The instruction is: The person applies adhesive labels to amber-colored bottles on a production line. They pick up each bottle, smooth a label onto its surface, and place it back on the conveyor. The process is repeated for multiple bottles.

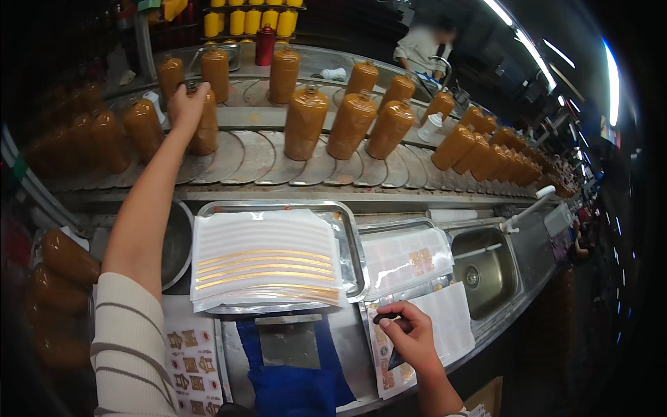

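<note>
My left hand (186,108) reaches out over the conveyor, its fingers closed round the neck of a glossy brown bottle (206,132). That bottle stands upright on the overlapping metal plates (243,156). Close to the counter's front, my right hand (415,337) pinches a small dark object (384,317) between thumb and fingers; its kind is partly hidden by the hand. Beneath that hand lie printed decal sheets (385,354). On a metal tray (356,260) between my arms rests a stack of white sheets with curved gold strips (264,267).
More brown bottles (306,125) line the conveyor, with others lying at the lower left (69,257). A blue cloth (299,389) hangs at the counter's front. At right are a sink (486,281) and white tap (528,208). Another person (424,50) works across the line.
</note>
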`<action>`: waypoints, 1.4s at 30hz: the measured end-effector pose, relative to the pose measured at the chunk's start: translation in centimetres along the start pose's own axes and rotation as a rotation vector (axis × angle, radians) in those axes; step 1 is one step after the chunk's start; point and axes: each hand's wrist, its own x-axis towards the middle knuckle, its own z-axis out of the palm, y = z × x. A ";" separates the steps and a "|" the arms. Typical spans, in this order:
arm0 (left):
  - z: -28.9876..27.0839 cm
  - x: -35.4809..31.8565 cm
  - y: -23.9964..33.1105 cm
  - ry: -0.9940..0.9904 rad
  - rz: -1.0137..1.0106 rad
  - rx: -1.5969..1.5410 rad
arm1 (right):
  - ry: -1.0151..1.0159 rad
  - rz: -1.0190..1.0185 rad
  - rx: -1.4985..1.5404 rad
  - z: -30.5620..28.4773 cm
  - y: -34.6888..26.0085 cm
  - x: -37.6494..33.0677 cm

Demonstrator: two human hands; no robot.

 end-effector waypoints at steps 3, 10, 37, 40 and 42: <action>0.9 -1.6 2.7 -0.074 -0.065 -0.048 | 0.005 0.066 0.050 -0.2 0.2 -0.5; 1.4 -5.0 4.5 -0.325 -0.152 -0.029 | -0.012 0.082 0.015 1.9 -0.9 0.4; 3.2 -9.5 3.8 0.033 0.016 -0.257 | -0.007 0.148 -0.025 1.8 -1.1 -0.2; -1.3 -9.9 7.2 -0.038 -0.048 -0.686 | 0.029 0.074 0.032 1.5 -1.1 -0.4; -6.7 -9.7 8.4 -0.146 -0.072 -0.856 | 0.095 0.005 -0.059 4.0 -2.8 -0.8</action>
